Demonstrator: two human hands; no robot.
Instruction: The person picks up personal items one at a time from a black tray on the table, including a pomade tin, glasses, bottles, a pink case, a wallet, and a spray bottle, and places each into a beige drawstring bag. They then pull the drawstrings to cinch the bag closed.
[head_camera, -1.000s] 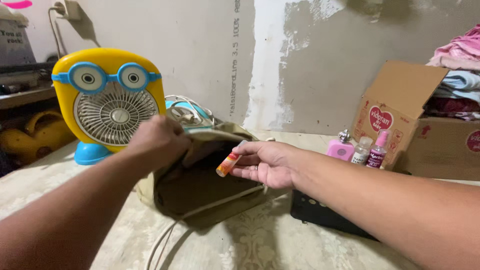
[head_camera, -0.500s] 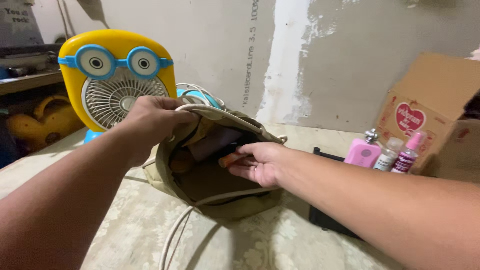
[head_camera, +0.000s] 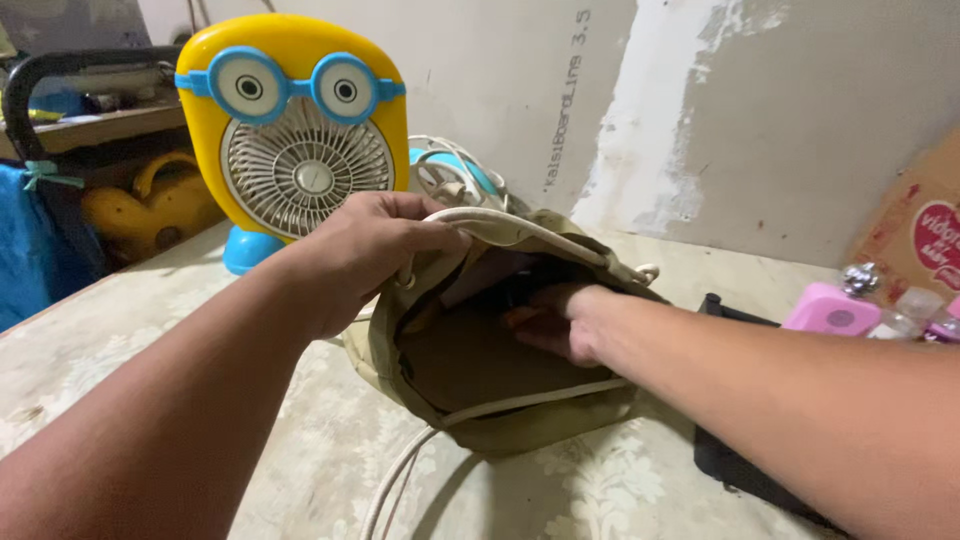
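An olive drawstring bag (head_camera: 500, 420) lies open on the patterned tabletop (head_camera: 200, 370). My left hand (head_camera: 365, 245) grips the bag's upper rim and holds the mouth up and open. Inside the opening is my right hand (head_camera: 560, 320), its fingers closed on a small orange tube (head_camera: 520, 318) that shows only as a dim sliver in the dark interior. The bag's cream cord (head_camera: 400, 480) trails toward the front edge.
A yellow and blue cartoon-faced fan (head_camera: 300, 130) stands behind the bag, with coiled white cable (head_camera: 445, 175) beside it. A black flat object (head_camera: 740, 470) lies under my right forearm. A pink bottle (head_camera: 830, 310), small clear bottles and a cardboard box (head_camera: 925, 235) sit far right.
My right hand has carried the orange tube from outside the bag's mouth down into the bag. The left hand kept its hold on the rim. The camera moved closer and to the left.
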